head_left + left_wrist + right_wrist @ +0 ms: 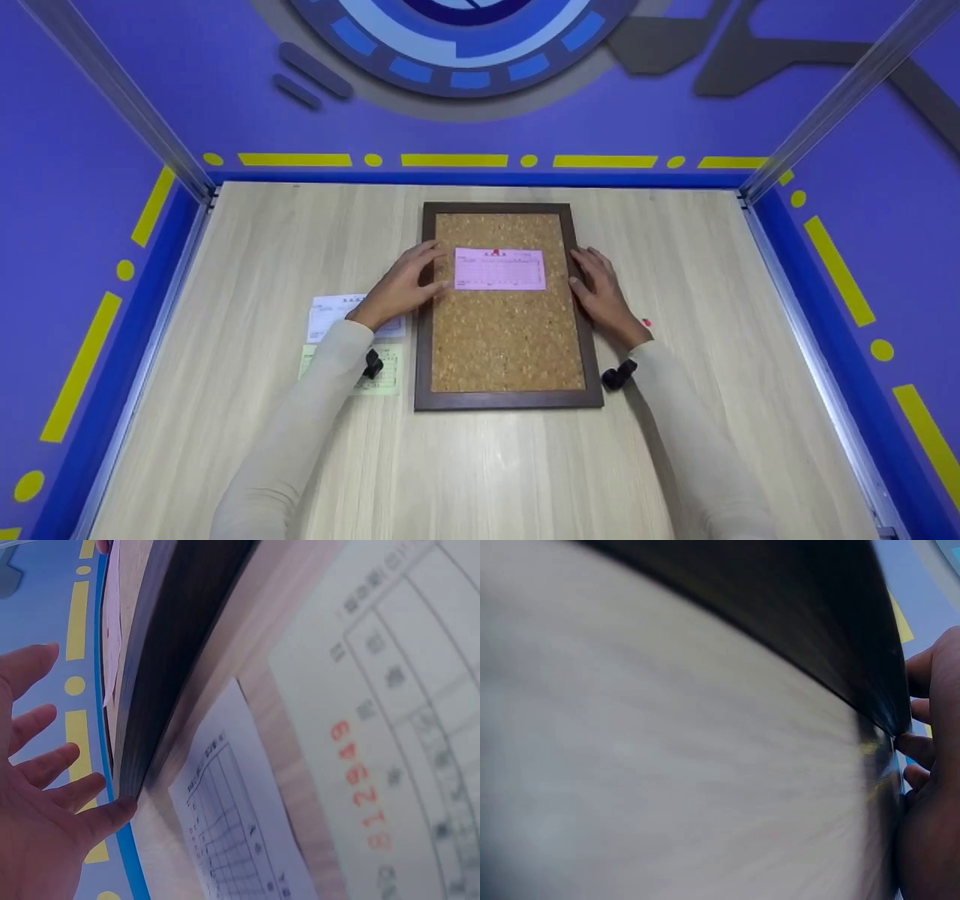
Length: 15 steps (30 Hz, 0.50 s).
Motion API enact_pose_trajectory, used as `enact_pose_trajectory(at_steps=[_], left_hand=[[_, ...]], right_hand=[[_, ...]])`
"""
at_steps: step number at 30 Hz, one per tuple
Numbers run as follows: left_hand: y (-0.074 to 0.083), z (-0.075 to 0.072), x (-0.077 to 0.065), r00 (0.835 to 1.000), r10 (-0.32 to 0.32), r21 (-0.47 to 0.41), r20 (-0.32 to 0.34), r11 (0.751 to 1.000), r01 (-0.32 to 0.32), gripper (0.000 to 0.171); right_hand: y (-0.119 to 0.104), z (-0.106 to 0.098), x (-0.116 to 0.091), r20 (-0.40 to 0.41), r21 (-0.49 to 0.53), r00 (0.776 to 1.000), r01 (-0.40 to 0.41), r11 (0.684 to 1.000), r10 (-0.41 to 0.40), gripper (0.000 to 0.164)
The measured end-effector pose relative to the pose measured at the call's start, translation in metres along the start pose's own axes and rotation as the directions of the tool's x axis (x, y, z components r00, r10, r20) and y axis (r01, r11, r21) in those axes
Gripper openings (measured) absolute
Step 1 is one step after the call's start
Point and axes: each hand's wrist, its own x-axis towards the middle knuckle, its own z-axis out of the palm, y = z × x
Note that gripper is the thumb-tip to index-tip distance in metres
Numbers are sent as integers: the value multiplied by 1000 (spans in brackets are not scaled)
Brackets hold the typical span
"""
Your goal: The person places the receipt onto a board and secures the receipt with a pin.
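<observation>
A cork board in a dark brown frame lies on the table. Pinned to its upper half by a red pushpin is a pink paper slip with printed lines. At the frame's left side is my left hand, fingers loosely spread over the edge; in the left wrist view its little finger touches the frame's outer side. My right hand rests its fingertips along the right edge of the frame, thumb toward the front. Neither hand grips anything.
Left of the board lie a white slip and a pale green slip, both partly covered by the left arm. A small red object, seemingly another pushpin, lies beside the right wrist. Blue walls enclose the wooden table.
</observation>
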Motion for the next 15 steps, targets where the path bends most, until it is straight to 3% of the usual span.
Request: enact_pose_trajectory(at_steps=[15], left_hand=[[-3,-13,-24,999,-49,-17,-17,999,49,67]], right_hand=[[-3,-1,0,30,-20,999,-39,999,40,56]])
